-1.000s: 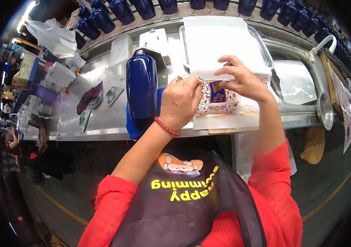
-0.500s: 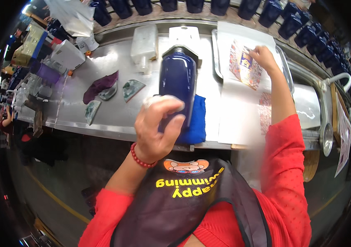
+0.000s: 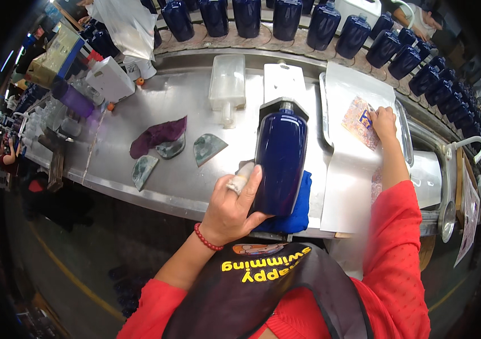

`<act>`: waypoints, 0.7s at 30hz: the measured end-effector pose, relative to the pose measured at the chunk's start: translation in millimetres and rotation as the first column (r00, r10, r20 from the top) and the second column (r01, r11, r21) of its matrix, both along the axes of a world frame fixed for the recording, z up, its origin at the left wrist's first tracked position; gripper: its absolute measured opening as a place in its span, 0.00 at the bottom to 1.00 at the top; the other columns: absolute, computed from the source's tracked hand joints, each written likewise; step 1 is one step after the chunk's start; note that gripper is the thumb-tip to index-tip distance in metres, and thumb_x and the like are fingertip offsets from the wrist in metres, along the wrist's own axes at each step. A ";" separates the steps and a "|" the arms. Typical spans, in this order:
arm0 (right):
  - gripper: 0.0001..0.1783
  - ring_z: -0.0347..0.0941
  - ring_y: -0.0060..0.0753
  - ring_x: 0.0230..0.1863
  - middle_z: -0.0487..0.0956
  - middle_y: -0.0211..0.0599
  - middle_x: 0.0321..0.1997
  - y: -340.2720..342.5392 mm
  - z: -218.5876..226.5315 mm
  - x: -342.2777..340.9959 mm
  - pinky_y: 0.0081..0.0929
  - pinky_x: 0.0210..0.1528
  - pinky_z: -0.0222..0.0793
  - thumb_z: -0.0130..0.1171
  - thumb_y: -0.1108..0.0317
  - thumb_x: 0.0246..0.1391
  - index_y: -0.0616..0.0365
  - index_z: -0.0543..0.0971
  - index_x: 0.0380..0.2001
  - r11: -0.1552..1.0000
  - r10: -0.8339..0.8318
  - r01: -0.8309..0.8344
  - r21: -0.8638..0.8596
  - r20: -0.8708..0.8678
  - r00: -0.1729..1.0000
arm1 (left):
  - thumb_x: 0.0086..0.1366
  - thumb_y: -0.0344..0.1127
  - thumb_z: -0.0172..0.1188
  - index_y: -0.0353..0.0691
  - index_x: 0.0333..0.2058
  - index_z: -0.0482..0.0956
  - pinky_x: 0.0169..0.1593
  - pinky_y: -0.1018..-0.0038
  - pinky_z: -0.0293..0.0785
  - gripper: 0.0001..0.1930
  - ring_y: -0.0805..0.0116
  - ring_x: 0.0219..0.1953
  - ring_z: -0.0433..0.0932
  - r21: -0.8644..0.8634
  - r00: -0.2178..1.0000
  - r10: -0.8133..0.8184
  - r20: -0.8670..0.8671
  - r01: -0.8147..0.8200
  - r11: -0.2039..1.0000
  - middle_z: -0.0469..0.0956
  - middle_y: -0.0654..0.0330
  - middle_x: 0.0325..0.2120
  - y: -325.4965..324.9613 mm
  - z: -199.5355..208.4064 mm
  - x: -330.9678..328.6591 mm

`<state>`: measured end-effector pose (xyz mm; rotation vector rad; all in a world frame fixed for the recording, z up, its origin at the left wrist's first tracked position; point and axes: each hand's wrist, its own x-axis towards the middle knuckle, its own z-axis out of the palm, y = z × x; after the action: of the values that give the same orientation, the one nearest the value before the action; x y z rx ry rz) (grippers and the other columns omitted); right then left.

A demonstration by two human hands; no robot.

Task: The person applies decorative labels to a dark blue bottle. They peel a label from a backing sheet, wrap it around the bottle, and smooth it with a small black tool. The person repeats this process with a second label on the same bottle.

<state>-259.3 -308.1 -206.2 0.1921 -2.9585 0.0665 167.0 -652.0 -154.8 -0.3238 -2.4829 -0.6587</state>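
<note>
Left hand (image 3: 230, 209): thumb and fingers part-spread, touching the lower left side of the large blue bottle (image 3: 281, 161); firmness of hold cannot be told.
Right hand (image 3: 384, 121): fingers bent down onto the patterned sheet (image 3: 355, 121); pinched or merely resting, cannot tell.
Blue bottle: immediately right of the left fingers, neck pointing away, near end over blue cloth (image 3: 291, 224).
Patterned sheet: under and left of the right fingertips, on white paper (image 3: 359, 79).
Risk, sheet: may crease or tear if lifted by one corner; it looks thin.
Risk, bottle: may roll or slide, being smooth and touched from one side only.
Obstacle between hands: the tray (image 3: 324, 116), its raised rim left of the right hand.
Obstacle beyond left hand: white-topped stand (image 3: 284, 79), at the bottle's neck.
Left of left hand: mottled grey-green piece (image 3: 209, 148); farther out, purple cloth (image 3: 158, 135).
Beyond left hand: clear bottle (image 3: 228, 82).
Right of right hand: white curved spout (image 3: 475, 144), well apart.
</note>
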 end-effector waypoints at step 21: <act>0.15 0.75 0.57 0.49 0.79 0.49 0.45 -27.5 95.6 44.1 0.49 0.52 0.72 0.58 0.57 0.65 0.59 0.84 0.37 0.906 0.408 -0.422 0.043 -0.355 0.841 | 0.56 0.63 0.71 0.33 0.58 0.79 0.37 0.63 0.76 0.42 0.50 0.31 0.78 0.004 0.993 0.053 -0.105 -0.053 0.999 0.79 0.46 0.31 7.7 58.3 -15.4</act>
<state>-215.3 -335.7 -110.6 0.7565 -2.4992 0.1281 151.6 -644.3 -96.6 -0.2839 -2.3819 -0.6056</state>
